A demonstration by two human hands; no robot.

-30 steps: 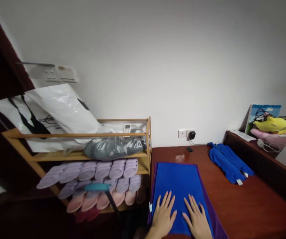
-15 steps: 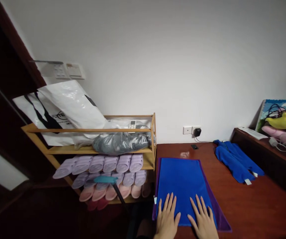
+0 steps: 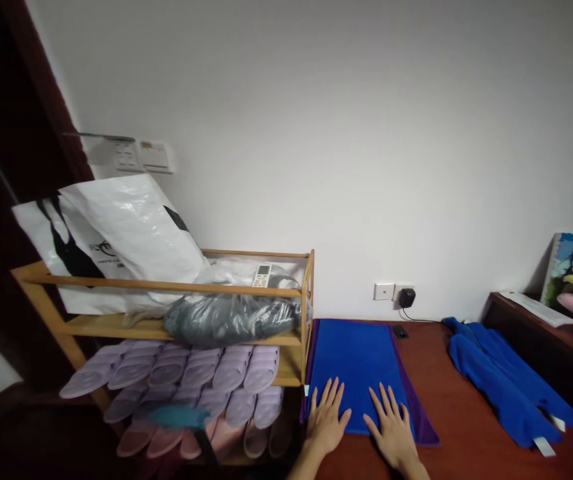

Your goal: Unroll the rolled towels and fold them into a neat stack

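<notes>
A blue cloth (image 3: 354, 353) lies flat on the reddish-brown tabletop, over a purple cloth (image 3: 422, 420) that shows along its side edges. My left hand (image 3: 327, 415) rests palm down on the near left part of the blue cloth, fingers spread. Beside it, my right hand (image 3: 390, 425) presses flat on the near right part, fingers also apart. A small white tag (image 3: 306, 390) sticks out at the cloth's left edge. Off to the right lies another blue cloth (image 3: 496, 377), long and loosely bunched, with white labels at its near end.
Left of the table stands a wooden rack (image 3: 294, 367) holding lilac slippers (image 3: 201, 367), a white bag (image 3: 131, 227) and a remote control (image 3: 262, 275). A black plug (image 3: 406, 297) sits in the wall socket. A raised dark ledge (image 3: 521, 333) borders the table's right.
Both flat hands have moved forward with the blue and purple cloths, whose far edge now reaches the wall side of the table. The camera view has tilted and come closer.
</notes>
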